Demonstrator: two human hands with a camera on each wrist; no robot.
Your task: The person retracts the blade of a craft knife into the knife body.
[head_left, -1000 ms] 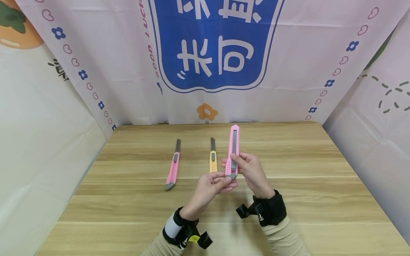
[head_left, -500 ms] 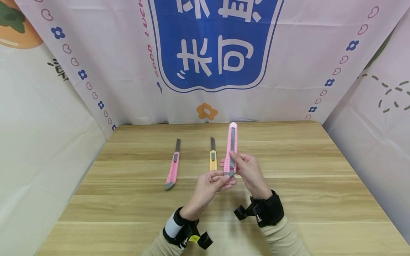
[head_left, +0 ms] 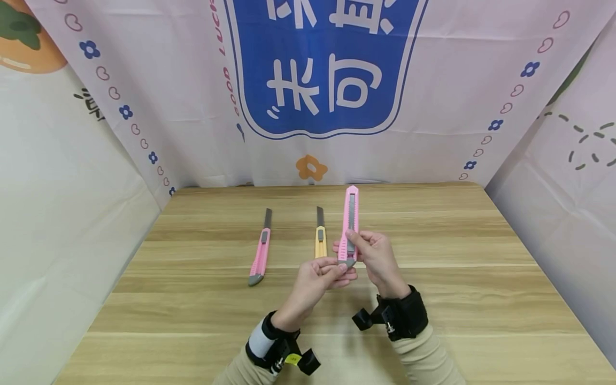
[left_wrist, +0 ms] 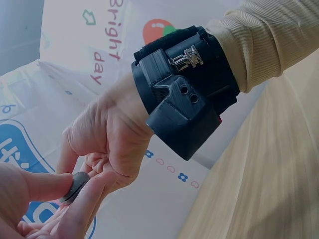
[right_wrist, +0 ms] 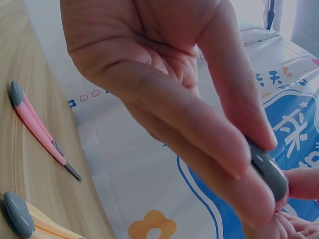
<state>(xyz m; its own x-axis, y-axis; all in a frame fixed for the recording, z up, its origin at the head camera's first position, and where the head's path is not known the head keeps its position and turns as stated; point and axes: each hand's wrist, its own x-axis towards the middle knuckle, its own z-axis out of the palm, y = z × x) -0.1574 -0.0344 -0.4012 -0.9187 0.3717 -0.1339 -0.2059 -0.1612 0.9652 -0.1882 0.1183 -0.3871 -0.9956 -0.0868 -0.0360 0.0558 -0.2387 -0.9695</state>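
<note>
Both hands hold a pink utility knife point(head_left: 349, 222) upright above the wooden table point(head_left: 457, 256), blade retracted. My left hand point(head_left: 332, 270) pinches its grey end cap point(left_wrist: 75, 186) at the bottom. My right hand point(head_left: 370, 251) grips the lower body, thumb on the grey slider. In the right wrist view the grey end cap point(right_wrist: 269, 172) shows between fingertips. A second pink knife point(head_left: 260, 251) lies on the table to the left with blade out. A yellow knife point(head_left: 320, 235) lies just left of the hands, blade also out.
A printed cloth backdrop point(head_left: 327, 80) hangs behind the table, and white cloth walls point(head_left: 62, 214) close off both sides. The two loose knives point(right_wrist: 40, 132) lie with blades pointing away from me. Black wrist straps point(head_left: 404, 315) sit on both forearms.
The held pink knife and both hands shifted only slightly up and back down. The grip is the same and the knives on the table have not moved.
</note>
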